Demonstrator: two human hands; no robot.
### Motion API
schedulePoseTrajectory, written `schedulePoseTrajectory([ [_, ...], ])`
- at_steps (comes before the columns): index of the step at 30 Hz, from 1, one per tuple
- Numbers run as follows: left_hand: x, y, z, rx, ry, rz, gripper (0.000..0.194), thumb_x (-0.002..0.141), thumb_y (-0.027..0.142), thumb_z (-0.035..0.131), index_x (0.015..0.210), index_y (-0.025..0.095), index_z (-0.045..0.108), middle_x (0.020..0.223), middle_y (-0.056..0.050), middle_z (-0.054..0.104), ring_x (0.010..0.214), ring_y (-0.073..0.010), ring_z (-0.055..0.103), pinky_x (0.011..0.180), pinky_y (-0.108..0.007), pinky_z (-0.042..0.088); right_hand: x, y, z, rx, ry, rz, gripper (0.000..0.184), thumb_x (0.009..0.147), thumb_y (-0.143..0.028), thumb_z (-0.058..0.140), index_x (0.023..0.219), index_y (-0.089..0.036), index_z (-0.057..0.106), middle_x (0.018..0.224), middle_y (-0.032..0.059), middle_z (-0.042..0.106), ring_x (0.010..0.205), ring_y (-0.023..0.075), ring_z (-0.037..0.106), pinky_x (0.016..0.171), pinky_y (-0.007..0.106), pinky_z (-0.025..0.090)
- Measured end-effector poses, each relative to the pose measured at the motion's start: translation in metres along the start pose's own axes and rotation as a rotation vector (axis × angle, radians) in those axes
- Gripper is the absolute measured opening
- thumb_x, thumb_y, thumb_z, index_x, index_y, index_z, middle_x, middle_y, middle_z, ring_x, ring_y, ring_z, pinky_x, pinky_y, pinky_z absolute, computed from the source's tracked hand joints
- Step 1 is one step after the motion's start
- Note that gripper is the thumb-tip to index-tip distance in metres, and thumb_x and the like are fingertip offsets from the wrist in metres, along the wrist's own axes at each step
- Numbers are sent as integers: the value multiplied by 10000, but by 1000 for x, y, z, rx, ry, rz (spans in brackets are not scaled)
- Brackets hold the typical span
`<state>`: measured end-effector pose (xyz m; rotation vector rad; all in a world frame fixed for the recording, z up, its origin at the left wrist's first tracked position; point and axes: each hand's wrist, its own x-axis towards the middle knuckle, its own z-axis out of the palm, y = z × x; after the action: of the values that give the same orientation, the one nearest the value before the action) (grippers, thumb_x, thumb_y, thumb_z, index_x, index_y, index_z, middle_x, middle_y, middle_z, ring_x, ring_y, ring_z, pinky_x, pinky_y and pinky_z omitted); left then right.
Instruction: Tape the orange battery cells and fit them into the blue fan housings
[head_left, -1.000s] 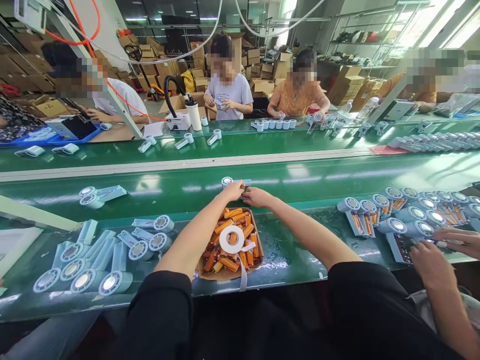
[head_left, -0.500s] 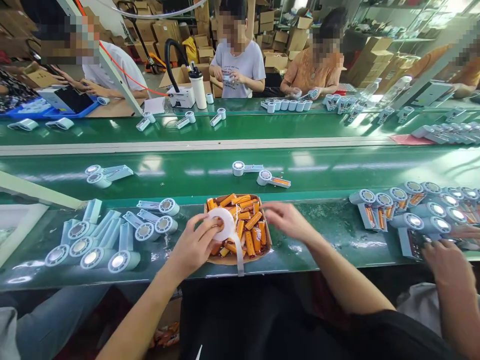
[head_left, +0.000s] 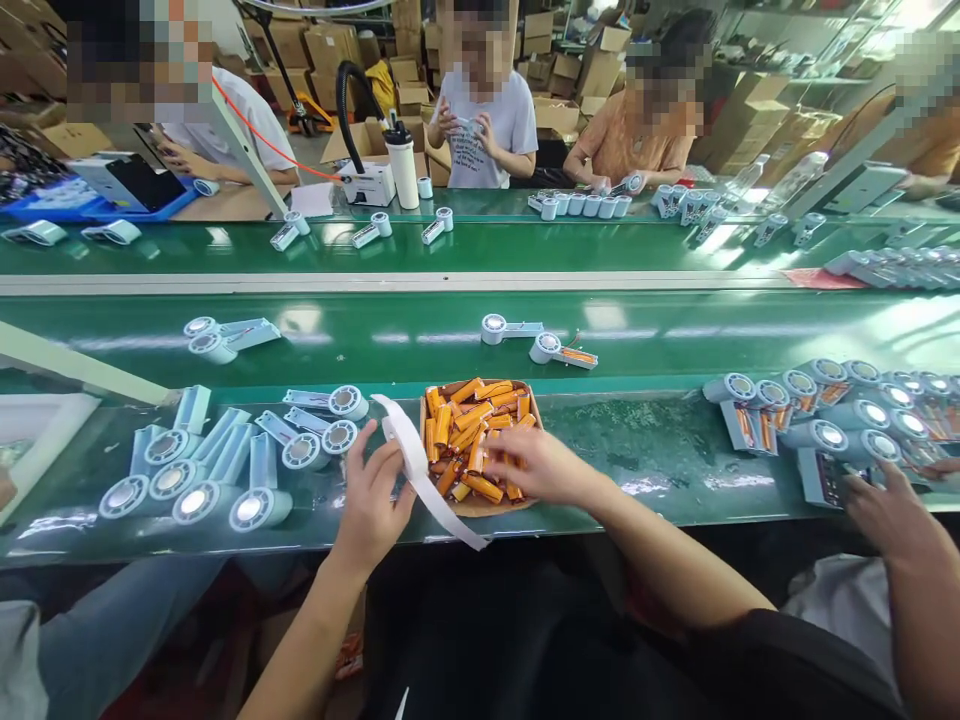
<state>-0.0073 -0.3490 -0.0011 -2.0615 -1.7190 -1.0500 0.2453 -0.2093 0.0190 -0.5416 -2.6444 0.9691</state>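
Observation:
My left hand (head_left: 380,490) is closed around a roll of white tape (head_left: 409,445), whose loose strip hangs down past the table's front edge. Right beside it stands a cardboard box (head_left: 537,405) filled with orange cylindrical batteries (head_left: 469,418). My right hand (head_left: 536,462) reaches over the box's right side, its slightly blurred fingers apart and bent down among the batteries. The fingertips are next to one battery; no firm grip on it shows. Light-blue handheld fan bodies (head_left: 259,508) lie in a group left of my left hand.
A green conveyor belt (head_left: 390,350) runs behind the box, carrying fan parts (head_left: 546,347). More fan bodies with batteries (head_left: 829,435) crowd the right, where a co-worker's hand (head_left: 892,510) works. People sit across the line. A metal post (head_left: 82,365) slants at left.
My right hand has moved left and down into the battery box. My left hand has shifted slightly left and turned the tape roll edge-on. The view has shifted slightly.

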Motion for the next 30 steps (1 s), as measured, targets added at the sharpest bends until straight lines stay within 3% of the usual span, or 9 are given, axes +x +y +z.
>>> schedulePoseTrajectory([
  [2, 1, 7, 6, -10, -11, 31, 310, 913, 59, 589, 1186, 193, 651, 1131, -109, 720, 1489, -370, 450, 1177, -611, 482, 19, 17, 1, -240, 150, -36, 337, 1018, -206, 622, 1335, -230, 733, 1263, 127, 751, 1125, 273, 674, 1007, 444, 560],
  [6, 6, 16, 12, -3, -48, 105, 361, 885, 17, 574, 1196, 175, 668, 1091, -112, 719, 1405, -352, 501, 1139, -585, 521, 46, 38, 7, -451, 82, -133, 409, 1002, -75, 553, 1354, -211, 711, 1339, 151, 715, 1178, 293, 642, 1025, 494, 576],
  [8, 8, 16, 9, 11, -74, 121, 394, 884, 3, 556, 1216, 175, 680, 1091, -112, 722, 1355, -339, 531, 1124, -575, 536, 47, 40, 4, -398, 121, -129, 346, 1012, -113, 575, 1309, -194, 732, 1252, 157, 749, 1140, 284, 670, 1022, 482, 580],
  [11, 6, 14, 0, 31, -125, 166, 419, 896, -10, 545, 1238, 179, 694, 1108, -108, 730, 1279, -318, 577, 1125, -586, 542, 34, 32, -6, -180, 323, 22, 253, 1032, -283, 623, 1210, -207, 785, 1097, 120, 802, 979, 257, 733, 937, 413, 607],
  [14, 4, 14, -6, 41, -165, 194, 430, 899, -20, 561, 1242, 189, 713, 1139, -106, 735, 1312, -333, 552, 1100, -580, 571, 16, 16, -10, 53, 505, 224, 333, 1043, -445, 587, 1143, -235, 825, 944, 49, 828, 767, 211, 744, 745, 321, 608],
  [17, 4, 15, -6, 32, -202, 197, 440, 902, -18, 581, 1253, 203, 725, 1158, -108, 734, 1395, -363, 478, 1038, -530, 621, 8, 2, -5, 102, 646, 318, 378, 1008, -509, 600, 1089, -234, 846, 942, 50, 837, 784, 225, 763, 730, 311, 600],
  [24, 8, 20, -4, 14, -220, 205, 398, 920, -34, 571, 1234, 158, 724, 1156, -113, 727, 1360, -358, 481, 1029, -509, 624, 0, 1, -23, 32, 712, 383, 357, 936, -537, 678, 969, -232, 862, 853, 68, 832, 737, 237, 768, 733, 328, 609],
  [27, 7, 23, -3, 4, -225, 207, 404, 928, -29, 572, 1251, 161, 723, 1168, -115, 730, 1371, -349, 476, 1026, -490, 628, -5, 3, -25, 206, 728, 400, 405, 879, -584, 736, 983, -211, 854, 874, 80, 840, 761, 256, 789, 731, 348, 633],
  [30, 6, 25, 0, -2, -249, 210, 395, 933, -9, 593, 1254, 173, 732, 1177, -110, 741, 1377, -344, 482, 1036, -491, 625, -8, -2, -11, 417, 808, 387, 423, 863, -587, 758, 1005, -196, 839, 925, 91, 846, 797, 268, 806, 740, 372, 660],
])
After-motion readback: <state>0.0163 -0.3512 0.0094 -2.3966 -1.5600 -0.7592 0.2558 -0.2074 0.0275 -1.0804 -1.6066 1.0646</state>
